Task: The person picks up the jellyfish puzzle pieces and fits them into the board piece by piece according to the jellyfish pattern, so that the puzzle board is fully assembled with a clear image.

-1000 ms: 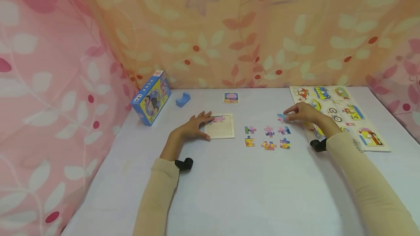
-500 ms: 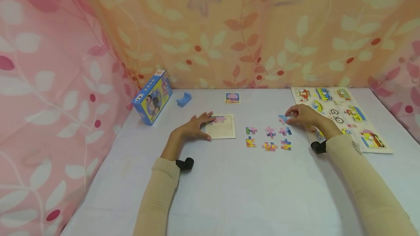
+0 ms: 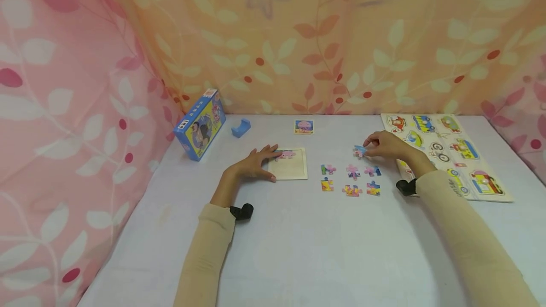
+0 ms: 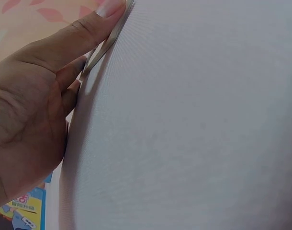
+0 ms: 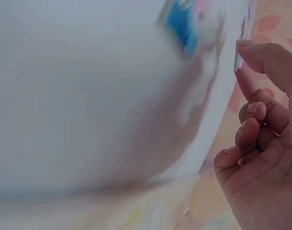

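In the head view my left hand (image 3: 255,164) rests on the left side of a small square wooden puzzle tray (image 3: 305,167), fingers spread. Its thumb lies at the tray's front edge and a fingertip touches a pink puzzle piece (image 3: 286,154) inside the back left. My right hand (image 3: 386,148) pinches a light-blue and pink puzzle piece (image 3: 359,151) between thumb and index finger; the right wrist view shows that piece (image 5: 238,56) edge-on, the other fingers curled. Several loose puzzle pieces (image 3: 352,190) lie in two rows in front of it.
A blue box (image 3: 199,126) stands at the back left beside a blue plastic holder (image 3: 241,128). A small picture card (image 3: 304,127) lies behind the tray. On the right, a large picture puzzle board (image 3: 490,192) lies under the right forearm.
My right hand has lifted the light-blue and pink puzzle piece from the back of the group and moved it slightly left. The left hand stays on the tray.
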A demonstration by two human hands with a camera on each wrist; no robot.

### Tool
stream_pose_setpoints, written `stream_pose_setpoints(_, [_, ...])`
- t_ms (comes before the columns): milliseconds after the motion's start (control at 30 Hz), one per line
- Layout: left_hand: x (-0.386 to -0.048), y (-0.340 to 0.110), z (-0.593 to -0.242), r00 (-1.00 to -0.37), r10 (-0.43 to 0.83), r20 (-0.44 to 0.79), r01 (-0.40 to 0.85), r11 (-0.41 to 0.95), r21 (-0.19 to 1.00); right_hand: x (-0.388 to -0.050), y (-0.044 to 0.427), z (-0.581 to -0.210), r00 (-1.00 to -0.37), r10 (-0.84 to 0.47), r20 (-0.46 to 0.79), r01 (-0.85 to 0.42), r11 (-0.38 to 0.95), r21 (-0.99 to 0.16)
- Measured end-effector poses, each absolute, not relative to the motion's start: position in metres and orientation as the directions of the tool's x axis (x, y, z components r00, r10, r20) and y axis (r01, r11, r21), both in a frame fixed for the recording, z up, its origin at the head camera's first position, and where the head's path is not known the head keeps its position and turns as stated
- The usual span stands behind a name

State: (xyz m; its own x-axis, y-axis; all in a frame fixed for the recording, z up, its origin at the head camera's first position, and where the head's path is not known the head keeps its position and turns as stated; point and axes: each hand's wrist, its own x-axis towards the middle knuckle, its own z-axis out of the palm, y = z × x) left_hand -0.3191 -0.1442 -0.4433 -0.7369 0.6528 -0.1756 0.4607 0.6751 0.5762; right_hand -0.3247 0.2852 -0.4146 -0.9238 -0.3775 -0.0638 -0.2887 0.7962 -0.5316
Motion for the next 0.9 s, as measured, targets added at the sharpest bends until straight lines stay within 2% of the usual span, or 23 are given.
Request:
stream_pose_setpoints(333, [-0.32, -0.144, -0.446, -0.739, 0.654, -0.161, 0.457, 0.663, 0.593, -0.343, 0.201, -0.413, -0.872, -0.489, 0.015, -0.405, 0.705, -0.583])
stream_pose_setpoints(533, [-0.323, -0.142, -0.446, -0.737, 0.658, -0.157, 0.472, 0.667, 0.577, -0.348, 0.159, -0.417, -0.852, -0.523, -0.023, -0.404, 0.685, -0.606])
stream_pose_setpoints(667, [-0.32, -0.141, -0.443, -0.737, 0.654, -0.168, 0.466, 0.673, 0.575, -0.349, 0.14, -0.418, -0.85, -0.525, -0.046, -0.394, 0.691, -0.607])
stream_pose_setpoints(900, [-0.317, -0.144, -0.442, -0.748, 0.639, -0.18, 0.456, 0.692, 0.56, -0.348, 0.123, -0.423, -0.828, -0.561, -0.018, -0.455, 0.69, -0.564])
